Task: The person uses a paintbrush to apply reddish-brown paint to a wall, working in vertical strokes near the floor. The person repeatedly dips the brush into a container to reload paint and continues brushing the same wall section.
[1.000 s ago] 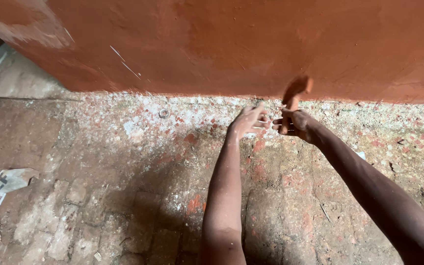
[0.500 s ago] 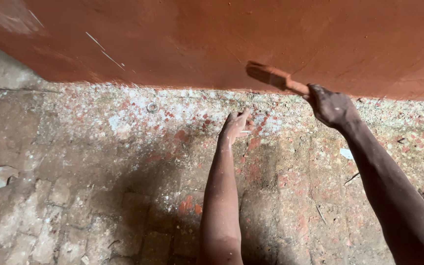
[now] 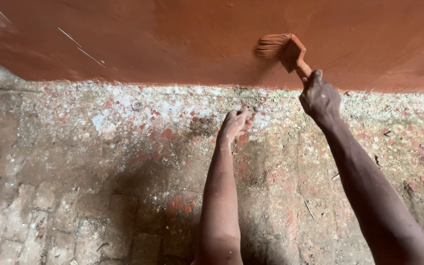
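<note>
Right hand (image 3: 320, 98) fingers closed on brush (image 3: 283, 49) against wall (image 3: 172, 39); left hand (image 3: 235, 123) fingers loosely spread, resting on floor (image 3: 99, 162) near wall edge.

- Left hand (image 3: 235, 123): bare, no glove, ring or watch; dust and paint specks along the forearm.
- Right hand (image 3: 320, 98): bare, sleeveless forearm, lean, likewise dusted with pale specks.

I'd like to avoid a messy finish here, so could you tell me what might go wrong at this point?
The paintbrush in the right hand works low on the orange wall, close to the floor, so its bristles may pick up grit or smear paint past the edge. The left hand rests on the rough, speckled floor below the brush, where drips could land on it.
</note>
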